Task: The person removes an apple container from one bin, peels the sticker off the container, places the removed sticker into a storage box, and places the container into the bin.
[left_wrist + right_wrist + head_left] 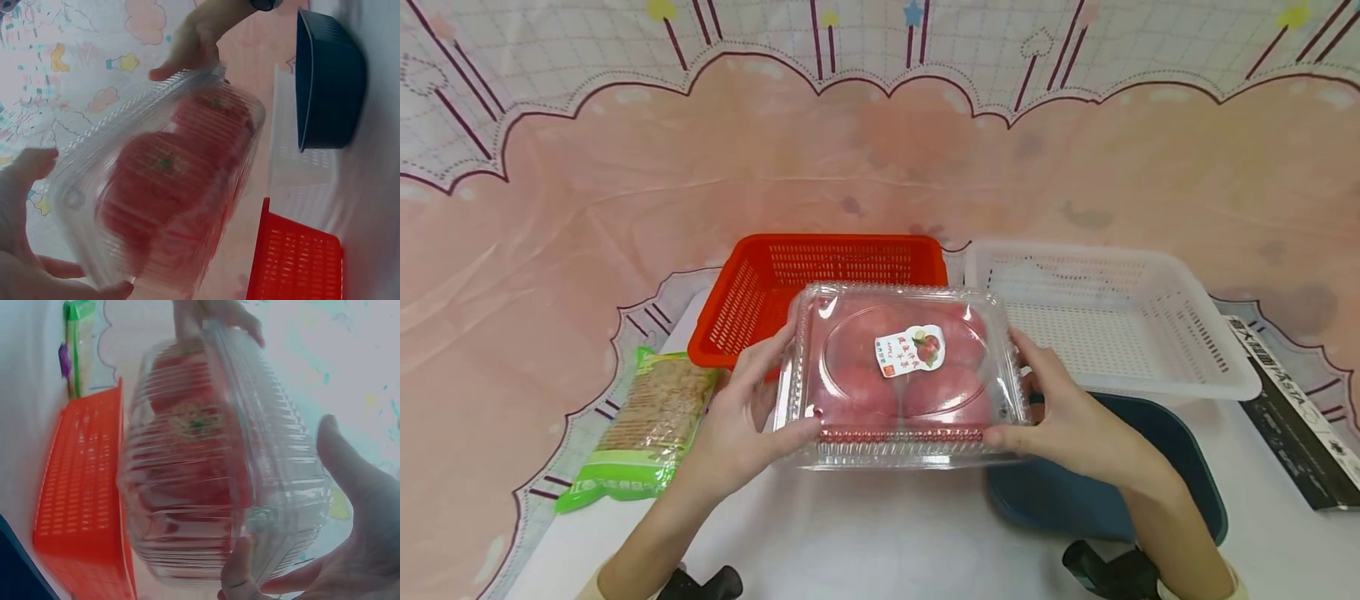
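Observation:
A clear plastic clamshell box [910,454] of red tomatoes [159,181] is held up above the table between both hands. On its lid sits a white label [895,353] with a picture of red fruit. My left hand [733,433] grips the box's left end, thumb along the front edge. At the right end my right hand [1071,425] holds it the same way, its thumb on the front rim. In both wrist views the box appears tilted, with green stem marks visible through its ribbed wall.
Behind the box stand a red basket [711,333] and a white basket [1225,367]. A dark blue tub [1195,467] lies under the right forearm. To the left is a green-ended packet [640,425]; a long black-and-white box [1300,417] lies at the right on the white table [850,542].

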Demonstrator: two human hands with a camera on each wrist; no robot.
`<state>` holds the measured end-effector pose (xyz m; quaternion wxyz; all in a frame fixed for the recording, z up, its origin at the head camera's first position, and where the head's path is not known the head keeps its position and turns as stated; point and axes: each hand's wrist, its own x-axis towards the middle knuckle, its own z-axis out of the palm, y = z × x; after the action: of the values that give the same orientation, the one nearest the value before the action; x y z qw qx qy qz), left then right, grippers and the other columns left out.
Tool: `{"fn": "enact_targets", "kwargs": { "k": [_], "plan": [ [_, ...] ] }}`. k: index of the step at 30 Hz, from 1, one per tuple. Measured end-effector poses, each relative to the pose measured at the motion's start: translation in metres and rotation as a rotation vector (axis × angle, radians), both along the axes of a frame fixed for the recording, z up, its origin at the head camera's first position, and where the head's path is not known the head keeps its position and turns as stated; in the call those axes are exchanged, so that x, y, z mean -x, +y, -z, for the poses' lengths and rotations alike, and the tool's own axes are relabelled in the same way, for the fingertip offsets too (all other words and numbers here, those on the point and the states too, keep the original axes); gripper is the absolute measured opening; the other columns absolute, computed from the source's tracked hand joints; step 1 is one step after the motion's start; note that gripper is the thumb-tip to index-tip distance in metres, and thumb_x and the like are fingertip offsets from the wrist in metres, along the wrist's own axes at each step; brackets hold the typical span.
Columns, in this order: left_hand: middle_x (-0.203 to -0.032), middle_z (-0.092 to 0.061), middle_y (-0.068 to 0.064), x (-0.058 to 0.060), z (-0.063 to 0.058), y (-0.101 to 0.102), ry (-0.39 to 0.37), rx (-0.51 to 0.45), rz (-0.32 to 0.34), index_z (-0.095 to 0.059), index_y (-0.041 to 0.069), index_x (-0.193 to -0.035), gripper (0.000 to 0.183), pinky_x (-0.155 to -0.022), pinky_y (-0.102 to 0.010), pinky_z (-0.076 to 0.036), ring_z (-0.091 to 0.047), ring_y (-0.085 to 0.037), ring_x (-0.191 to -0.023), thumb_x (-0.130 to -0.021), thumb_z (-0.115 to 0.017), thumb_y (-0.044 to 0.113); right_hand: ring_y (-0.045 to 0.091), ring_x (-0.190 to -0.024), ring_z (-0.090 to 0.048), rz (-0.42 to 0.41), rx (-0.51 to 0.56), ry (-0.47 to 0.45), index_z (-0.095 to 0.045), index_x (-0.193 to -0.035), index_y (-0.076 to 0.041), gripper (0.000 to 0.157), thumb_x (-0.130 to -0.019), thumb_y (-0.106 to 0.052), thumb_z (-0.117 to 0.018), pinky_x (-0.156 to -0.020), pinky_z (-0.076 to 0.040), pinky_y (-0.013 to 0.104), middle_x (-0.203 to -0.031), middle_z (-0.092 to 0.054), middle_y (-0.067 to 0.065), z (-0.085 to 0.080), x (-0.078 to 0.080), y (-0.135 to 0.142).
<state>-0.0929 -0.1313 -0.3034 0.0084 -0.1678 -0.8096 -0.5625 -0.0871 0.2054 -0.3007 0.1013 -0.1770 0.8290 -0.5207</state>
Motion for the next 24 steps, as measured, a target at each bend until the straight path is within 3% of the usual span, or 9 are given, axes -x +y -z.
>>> {"fn": "enact_targets", "kwargs": {
  "k": [5, 8, 12, 16, 20, 24],
  "plan": [
    [-0.139, -0.033, -0.005, -0.005, 0.006, -0.010, -0.026, 0.087, 0.063, -0.019, 0.041, -0.153, 0.107, -0.109, -0.036, -0.037, -0.031, -0.028, -0.142, -0.072, -0.085, 0.017, 0.036, -0.113, -0.043, -0.025, 0.018, -0.025, -0.001, -0.156, -0.018, 0.113, -0.078, -0.025, -0.081, -0.079, -0.060, 0.029, -0.141, -0.024, 0.016, 0.005, -0.002, -0.006],
    [-0.141, -0.031, -0.006, -0.009, 0.008, -0.011, -0.039, 0.150, 0.060, -0.011, 0.044, -0.153, 0.116, -0.110, -0.048, -0.039, -0.033, -0.030, -0.140, -0.068, -0.088, 0.025, 0.036, -0.115, -0.040, -0.022, 0.018, -0.042, -0.002, -0.156, -0.019, 0.113, -0.077, -0.025, -0.082, -0.078, -0.060, 0.027, -0.139, -0.024, 0.016, 0.006, -0.004, -0.010],
    [-0.142, -0.029, -0.007, -0.016, 0.008, -0.013, -0.034, 0.252, 0.022, -0.005, 0.046, -0.153, 0.126, -0.100, -0.058, -0.047, -0.038, -0.031, -0.133, -0.062, -0.092, 0.037, 0.035, -0.116, -0.039, -0.019, -0.014, -0.066, 0.000, -0.156, -0.021, 0.116, -0.075, -0.029, -0.083, -0.078, -0.059, 0.026, -0.135, -0.028, 0.016, 0.008, -0.010, -0.018],
    [-0.139, -0.033, -0.006, -0.022, 0.007, -0.022, -0.029, 0.331, -0.018, -0.004, 0.048, -0.152, 0.130, -0.094, -0.059, -0.050, -0.040, -0.030, -0.129, -0.057, -0.093, 0.043, 0.036, -0.121, -0.036, -0.022, -0.039, -0.090, 0.002, -0.156, -0.025, 0.120, -0.073, -0.034, -0.084, -0.079, -0.058, 0.025, -0.137, -0.026, 0.015, 0.012, -0.017, -0.028],
    [-0.138, -0.035, -0.004, -0.019, 0.006, -0.035, -0.028, 0.333, 0.020, -0.008, 0.045, -0.153, 0.125, -0.092, -0.055, -0.053, -0.038, -0.028, -0.129, -0.060, -0.091, 0.042, 0.036, -0.130, -0.026, -0.013, -0.042, -0.120, 0.002, -0.155, -0.032, 0.120, -0.071, -0.036, -0.084, -0.082, -0.057, 0.024, -0.144, -0.020, 0.011, 0.015, -0.021, -0.038],
    [-0.136, -0.037, -0.005, -0.013, 0.005, -0.045, -0.037, 0.358, 0.064, -0.007, 0.044, -0.153, 0.123, -0.089, -0.055, -0.054, -0.040, -0.030, -0.128, -0.062, -0.089, 0.043, 0.035, -0.130, -0.026, -0.008, -0.045, -0.130, 0.002, -0.155, -0.036, 0.120, -0.071, -0.035, -0.084, -0.081, -0.057, 0.023, -0.143, -0.022, 0.008, 0.017, -0.023, -0.045]
  ]
}}
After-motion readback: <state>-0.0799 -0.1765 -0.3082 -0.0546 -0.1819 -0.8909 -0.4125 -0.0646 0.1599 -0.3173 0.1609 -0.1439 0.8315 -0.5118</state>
